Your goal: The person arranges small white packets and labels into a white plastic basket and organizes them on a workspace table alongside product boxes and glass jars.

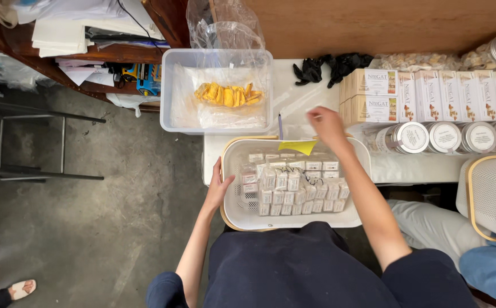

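My left hand (218, 185) is flat against the left rim of the white basket (234, 214), fingers spread open along the wall, steadying it on my lap at the near edge of the table (419, 168). Inside, small white packets (293, 188) fill the floor in rows, thick toward the right and middle, with some bare mesh at the left end. A yellow slip (297, 146) lies at the basket's far rim.

My right hand (326, 124) is out over that far rim, above the table, loosely curled. It's blurred, so I can't tell whether anything is pinched in the fingers.

I'd judge I'm mid-sorting here: one hand bracing, the other reaching toward the stacked cream cartons (373, 94) and the row of white-lidded jars (447, 137). The next move calls for a sure pinch and keeping the basket level.
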